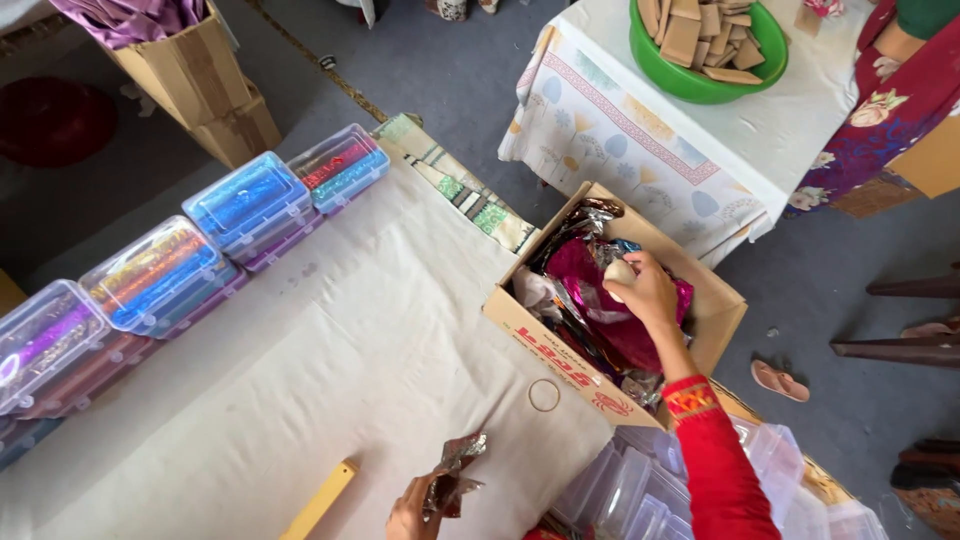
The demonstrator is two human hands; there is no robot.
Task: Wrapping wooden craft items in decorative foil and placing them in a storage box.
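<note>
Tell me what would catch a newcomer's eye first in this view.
Probably the row of clear plastic boxes packed with glittery coloured foil, lined along the left edge of the cloth-covered table. Next, the open cardboard box of shiny wrappers at centre right, where the right hand holds a pale piece while the left hand grips crumpled foil. A green bowl of tan pieces sits top right.

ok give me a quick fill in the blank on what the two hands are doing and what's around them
1. The right hand reaches into an open cardboard ____ of shiny wrappers.
2. The left hand holds a crumpled piece of ____.
3. A rubber band lies on the cloth beside the box, shaped like a ____.
4. The bowl on the far table is ____ in colour.

Missing words: box; foil; ring; green
</note>
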